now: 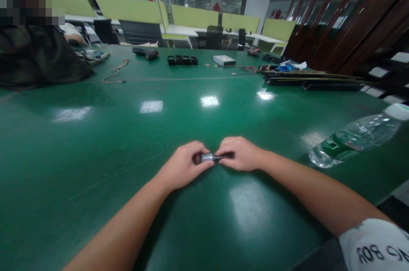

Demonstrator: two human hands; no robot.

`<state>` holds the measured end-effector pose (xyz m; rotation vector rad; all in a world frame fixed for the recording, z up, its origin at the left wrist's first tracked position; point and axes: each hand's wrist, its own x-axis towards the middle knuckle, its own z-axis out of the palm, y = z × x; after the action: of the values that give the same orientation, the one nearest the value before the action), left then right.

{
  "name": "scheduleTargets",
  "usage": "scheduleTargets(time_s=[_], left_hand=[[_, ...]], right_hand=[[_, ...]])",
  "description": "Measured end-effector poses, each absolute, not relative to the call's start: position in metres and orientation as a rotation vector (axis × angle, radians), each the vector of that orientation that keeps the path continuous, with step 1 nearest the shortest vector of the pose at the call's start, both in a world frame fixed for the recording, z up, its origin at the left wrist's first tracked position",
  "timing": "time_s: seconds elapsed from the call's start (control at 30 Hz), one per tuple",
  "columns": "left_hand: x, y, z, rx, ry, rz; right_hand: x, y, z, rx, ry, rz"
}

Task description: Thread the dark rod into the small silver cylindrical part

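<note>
Above the green tabletop, near its middle, my two hands meet around a small silver cylinder point(207, 157) with a dark, narrower end point(217, 158). My left hand point(184, 164) is closed, its thumb and fingers pinching the silver part. From the other side my right hand point(242, 154) closes in a pinch on the dark end. Fingers cover both ends of the piece, so its exact kind does not show. Off to the right, a clear plastic bottle point(348, 145) with a green label and white cap stands beyond my right forearm.
Along the far side of the green table point(105, 147) are a cord point(115, 76), a black block of several units point(182, 60), a white box point(224, 61) and long dark bars point(313, 81). A person in dark clothing point(41, 56) is at the far left.
</note>
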<state>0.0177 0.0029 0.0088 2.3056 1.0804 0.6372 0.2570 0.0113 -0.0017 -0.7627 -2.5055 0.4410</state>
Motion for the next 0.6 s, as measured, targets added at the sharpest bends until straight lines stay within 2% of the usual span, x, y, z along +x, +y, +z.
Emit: scheduleTargets(time_s=[0.6], left_hand=[[0.0155,0.0036,0.0089,2.322,1.065,0.642]], right_hand=[[0.2588,0.0129,0.0018,-0.839,-2.466,0.504]])
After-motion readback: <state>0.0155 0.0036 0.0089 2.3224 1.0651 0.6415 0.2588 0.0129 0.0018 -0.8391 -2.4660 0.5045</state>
